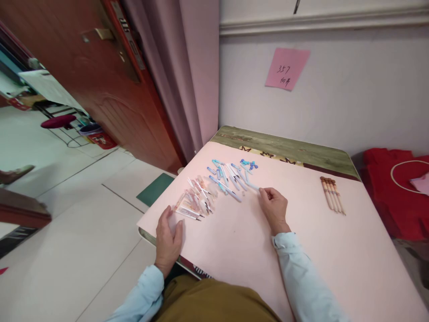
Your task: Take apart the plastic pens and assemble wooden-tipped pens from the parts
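My right hand (274, 209) pinches the near end of a pale blue pen barrel (252, 185), which points back into a loose pile of blue pen parts (221, 172). White pen refills with dark tips lie among these barrels. Small dark-blue and turquoise pen toppers (250, 164) are clustered just behind. At the table's left edge, my left hand (168, 239) rests with thumb and fingers apart, beside a heap of clear and pinkish pen parts and refills (194, 199). Whether its fingertips touch that heap cannot be made out.
Several assembled pens with brown tops (332, 196) lie side by side on the right of the pink-covered table (241, 259). A wall with a pink note (287, 69) stands behind. Red cloth (395, 192) is at the right, a brown door (110, 89) at the left.
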The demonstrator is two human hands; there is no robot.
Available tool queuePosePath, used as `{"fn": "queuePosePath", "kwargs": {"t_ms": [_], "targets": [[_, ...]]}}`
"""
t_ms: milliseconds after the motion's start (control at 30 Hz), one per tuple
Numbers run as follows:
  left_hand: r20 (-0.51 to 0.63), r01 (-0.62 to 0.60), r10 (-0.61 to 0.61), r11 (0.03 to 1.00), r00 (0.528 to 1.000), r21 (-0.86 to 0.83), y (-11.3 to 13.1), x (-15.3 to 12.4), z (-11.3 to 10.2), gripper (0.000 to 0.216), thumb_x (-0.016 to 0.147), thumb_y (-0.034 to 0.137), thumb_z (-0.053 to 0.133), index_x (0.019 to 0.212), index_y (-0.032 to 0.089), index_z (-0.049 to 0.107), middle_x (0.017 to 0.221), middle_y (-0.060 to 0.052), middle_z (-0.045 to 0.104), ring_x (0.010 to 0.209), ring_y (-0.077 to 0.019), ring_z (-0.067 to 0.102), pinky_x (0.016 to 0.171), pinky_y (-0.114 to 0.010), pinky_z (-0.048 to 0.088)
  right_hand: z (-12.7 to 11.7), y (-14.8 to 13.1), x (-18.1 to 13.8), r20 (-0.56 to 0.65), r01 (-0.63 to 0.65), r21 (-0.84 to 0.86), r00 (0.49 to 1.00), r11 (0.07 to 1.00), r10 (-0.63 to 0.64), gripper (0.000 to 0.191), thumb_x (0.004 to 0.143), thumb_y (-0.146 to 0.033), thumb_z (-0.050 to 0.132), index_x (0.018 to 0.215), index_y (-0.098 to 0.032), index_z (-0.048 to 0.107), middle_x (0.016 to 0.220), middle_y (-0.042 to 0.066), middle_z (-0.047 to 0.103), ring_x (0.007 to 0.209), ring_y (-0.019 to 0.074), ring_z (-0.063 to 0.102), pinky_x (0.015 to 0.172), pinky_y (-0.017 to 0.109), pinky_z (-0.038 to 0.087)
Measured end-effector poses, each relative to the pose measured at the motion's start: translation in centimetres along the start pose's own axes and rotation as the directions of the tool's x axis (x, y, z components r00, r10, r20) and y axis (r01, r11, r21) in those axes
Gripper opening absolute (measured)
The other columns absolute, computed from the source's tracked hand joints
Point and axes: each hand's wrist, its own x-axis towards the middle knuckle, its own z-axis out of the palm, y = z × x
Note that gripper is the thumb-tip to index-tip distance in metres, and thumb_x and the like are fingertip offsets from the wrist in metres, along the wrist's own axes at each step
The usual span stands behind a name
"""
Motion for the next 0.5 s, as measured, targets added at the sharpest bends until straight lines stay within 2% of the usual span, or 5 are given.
{"fn": "queuePosePath", "kwargs": {"t_ms": [267,500], "targets": [[0.003,0.005,-0.006,1.0,1.0,0.017,0.03,0.01,-0.03,0.058,0.09,0.032,0.054,0.142,0.014,0.037,0.13,-0.017,0.055,0.12,-0.0294,0.054,0.108,-0.052,0.037,-0.04,-0.2,0.03,0.057,-0.003,-0.014,0.998,1.0,0.004,0.036,0.083,-0.05,0.058,0.074,-0.018,0.071,0.059,0.0,0.061,0.056,0.0158,0.052,0.058,0.027,0.04],[-0.025,0.023,-0.023,1.0,0.999,-0.009,0.2,0.05,-0.09,0.061,0.089,0.033,0.055,0.144,0.015,0.036,0.139,-0.017,0.048,0.123,-0.0299,0.051,0.109,-0.049,0.037,0.08,-0.3,0.25,0.055,-0.006,0.013,0.998,1.0,0.006,0.032,0.082,-0.046,0.057,0.078,-0.018,0.071,0.065,0.003,0.066,0.057,0.0161,0.055,0.06,0.028,0.044]]}}
